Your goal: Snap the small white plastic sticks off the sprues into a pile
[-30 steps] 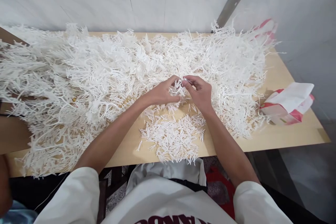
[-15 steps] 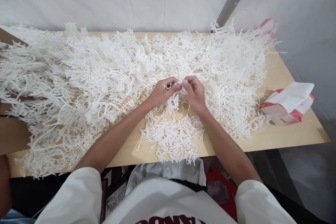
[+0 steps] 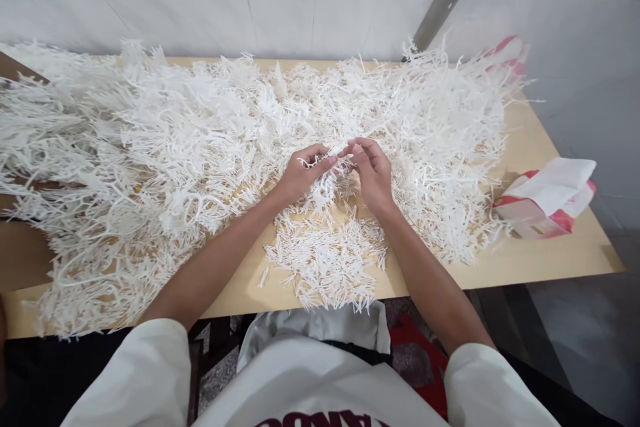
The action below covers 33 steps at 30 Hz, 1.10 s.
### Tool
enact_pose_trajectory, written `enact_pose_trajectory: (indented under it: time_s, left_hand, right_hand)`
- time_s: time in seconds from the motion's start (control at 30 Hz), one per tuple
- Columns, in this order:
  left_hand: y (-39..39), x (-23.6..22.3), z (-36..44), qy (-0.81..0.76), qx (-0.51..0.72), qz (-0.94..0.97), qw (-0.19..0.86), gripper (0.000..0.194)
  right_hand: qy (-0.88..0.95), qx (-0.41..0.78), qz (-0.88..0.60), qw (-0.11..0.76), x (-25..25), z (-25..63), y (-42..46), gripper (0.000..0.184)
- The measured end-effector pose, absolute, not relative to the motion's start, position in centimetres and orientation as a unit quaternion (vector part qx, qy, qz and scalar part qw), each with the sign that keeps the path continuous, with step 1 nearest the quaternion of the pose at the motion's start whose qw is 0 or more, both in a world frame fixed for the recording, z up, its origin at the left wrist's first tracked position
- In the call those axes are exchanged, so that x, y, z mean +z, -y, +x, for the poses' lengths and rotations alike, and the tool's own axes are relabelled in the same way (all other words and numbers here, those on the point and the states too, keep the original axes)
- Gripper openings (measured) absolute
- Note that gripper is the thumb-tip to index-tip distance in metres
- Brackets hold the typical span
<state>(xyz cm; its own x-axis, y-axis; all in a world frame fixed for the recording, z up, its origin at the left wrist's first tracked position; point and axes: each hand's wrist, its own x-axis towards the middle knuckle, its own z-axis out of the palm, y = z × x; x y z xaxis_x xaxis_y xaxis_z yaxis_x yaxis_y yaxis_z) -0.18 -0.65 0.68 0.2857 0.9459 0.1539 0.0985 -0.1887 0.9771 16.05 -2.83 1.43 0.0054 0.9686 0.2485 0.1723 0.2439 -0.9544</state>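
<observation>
My left hand (image 3: 300, 177) is closed around a white branched strand piece (image 3: 339, 147) of thin, twig-like strips. Its thumb points right toward my other hand. Close beside it, my right hand (image 3: 375, 177) has thumb and index finger bent together at the right end of the piece. What lies right between those fingertips is too small to make out. Below the hands, near the table's front edge, is a low pile of short white sticks (image 3: 330, 260). A big heap of similar white branched strands (image 3: 200, 120) surrounds both hands.
The heap spreads over most of the wooden table (image 3: 560, 260). A red and white tissue pack (image 3: 545, 203) stands at the right end, and a pink and white wrapper (image 3: 507, 57) behind. A metal post (image 3: 445, 3) leans by the tiled wall. Brown shapes (image 3: 23, 257) show at the left edge.
My left hand has shifted slightly left. My right index finger now reaches further left, over the piece. A person's arm at the lower left edge has mostly left the view.
</observation>
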Motion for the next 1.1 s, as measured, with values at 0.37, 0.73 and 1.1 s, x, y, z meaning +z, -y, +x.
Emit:
enact_pose_trajectory:
  time_s: [0.37, 0.73, 1.1]
  left_hand:
    - [0.9, 0.8, 0.1, -0.399, 0.409, 0.685, 0.452, 0.031]
    - [0.6, 0.3, -0.2, -0.338, 0.403, 0.601, 0.602, 0.032]
    - [0.8, 0.8, -0.1, -0.332, 0.394, 0.562, 0.646, 0.032]
  right_hand:
    - [0.733, 0.17, -0.537, 0.382, 1.2, 16.8, 2.7, 0.038]
    - [0.581, 0.458, -0.492, 0.459, 1.0, 16.4, 2.5, 0.045]
    - [0.567, 0.475, -0.487, 0.464, 1.2, 16.6, 2.6, 0.042]
